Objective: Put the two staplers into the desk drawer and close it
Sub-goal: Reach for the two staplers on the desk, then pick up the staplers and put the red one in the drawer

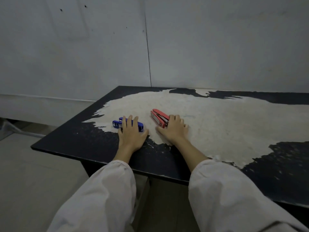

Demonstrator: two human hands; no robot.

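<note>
Two hands lie on the table, one at each stapler. The left hand (132, 134) rests palm down over the blue stapler (127, 126), fingers draped across its middle and thumb at its near right end; it covers the stapler but has not lifted it, and whether the fingers have curled closed around it I cannot tell. The right hand (173, 130) sits with its fingertips against the near end of the red stapler (159, 117), which lies angled away to the left with its top arm hinged up a little from its base. That hand looks flat and loose, touching, not clasping.

Both staplers sit on the pale, worn patch in the middle of the dark table (70, 144), near each other but apart. By my judgement the task is at its first step: taking hold of the staplers, with nothing yet carried toward the drawer. The next move calls for each hand to close around its stapler, the right one pinching the red body so the sprung arm does not flap, then lifting clear.

The desk drawer is not visible at all; it presumably lies under the near edge, behind the pale sleeves (107, 190), so whether it stands open or shut cannot be said. The table's right side is cut off by the frame, and the dim light blurs fine detail on both staplers.
</note>
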